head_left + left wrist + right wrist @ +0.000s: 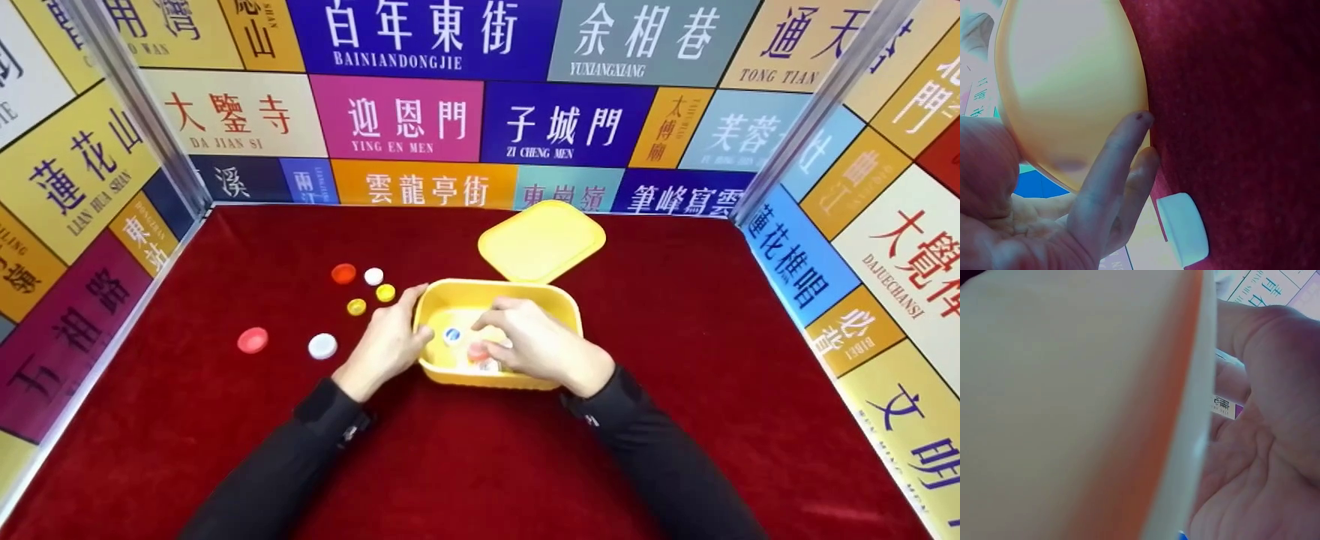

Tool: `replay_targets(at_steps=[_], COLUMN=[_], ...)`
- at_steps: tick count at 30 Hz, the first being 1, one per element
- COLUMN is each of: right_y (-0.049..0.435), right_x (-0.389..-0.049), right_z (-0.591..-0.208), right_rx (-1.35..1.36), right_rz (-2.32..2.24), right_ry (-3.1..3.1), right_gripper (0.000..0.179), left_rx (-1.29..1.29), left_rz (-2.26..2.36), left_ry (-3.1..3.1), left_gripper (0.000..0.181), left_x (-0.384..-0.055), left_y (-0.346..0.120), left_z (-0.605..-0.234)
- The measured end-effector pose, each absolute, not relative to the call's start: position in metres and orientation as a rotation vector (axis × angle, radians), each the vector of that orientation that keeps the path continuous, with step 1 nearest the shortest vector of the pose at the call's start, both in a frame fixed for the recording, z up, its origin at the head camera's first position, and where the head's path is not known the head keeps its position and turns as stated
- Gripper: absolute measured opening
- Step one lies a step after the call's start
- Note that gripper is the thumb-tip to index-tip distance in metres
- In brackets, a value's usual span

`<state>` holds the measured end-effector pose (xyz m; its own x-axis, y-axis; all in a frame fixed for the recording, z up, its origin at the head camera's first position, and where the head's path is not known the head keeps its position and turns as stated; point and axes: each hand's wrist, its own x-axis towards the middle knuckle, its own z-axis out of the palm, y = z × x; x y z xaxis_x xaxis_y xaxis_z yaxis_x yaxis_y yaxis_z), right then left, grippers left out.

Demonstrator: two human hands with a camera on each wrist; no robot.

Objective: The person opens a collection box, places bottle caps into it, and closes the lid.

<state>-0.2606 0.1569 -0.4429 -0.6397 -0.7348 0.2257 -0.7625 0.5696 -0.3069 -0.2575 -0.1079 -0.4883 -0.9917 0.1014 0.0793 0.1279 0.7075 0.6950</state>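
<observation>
A yellow plastic box point(499, 381) stands uncovered on the red cloth. My left hand point(390, 337) grips its left wall, thumb over the rim; in the left wrist view its fingers point(1109, 180) lie against the outside of the box point(1072, 84). My right hand point(536, 341) reaches in over the right side, thumb and forefinger at a pink bottle cap point(478, 351), which it appears to pinch. A blue-and-white cap point(451, 336) lies in the box, and a whitish cap point(489, 365) shows partly under the right hand. The right wrist view shows the palm point(1275, 455) beside the box wall point(1185, 439).
Left of the box lie a red cap point(343, 274), a small white cap point(373, 277), two yellow caps point(385, 292), a pink cap point(253, 340) and a larger white cap point(322, 346). Behind the box rests a yellow lid point(541, 241). Printed panels point(409, 116) enclose the table.
</observation>
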Motion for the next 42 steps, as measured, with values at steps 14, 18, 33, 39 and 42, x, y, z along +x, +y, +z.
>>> replay_targets(at_steps=[14, 18, 33, 39, 42], right_y=[0.171, 0.181, 0.242, 0.253, 0.254], right_x=[-0.264, -0.267, -0.276, -0.271, -0.273], right_z=[-0.428, -0.424, -0.435, -0.448, -0.454], right_rx=[1.11, 0.957, 0.5, 0.355, 0.308], right_rz=[0.673, 0.731, 0.887, 1.281, 1.502], right_ry=[-2.777, -2.806, -2.922, -3.06, -3.067], right_gripper=[0.039, 0.046, 0.07, 0.08, 0.072], left_rx=[-0.167, -0.165, -0.188, -0.189, -0.191], left_rz=[-1.203, -1.214, -1.173, -1.179, -1.186], left_ry=[-2.891, -2.889, -2.854, -2.862, -2.86], left_gripper=[0.073, 0.073, 0.073, 0.072, 0.072], left_x=[-0.257, -0.256, -0.255, -0.255, -0.256], left_y=[-0.106, -0.106, -0.106, -0.107, -0.107], left_z=[-0.487, -0.488, -0.487, -0.488, -0.488])
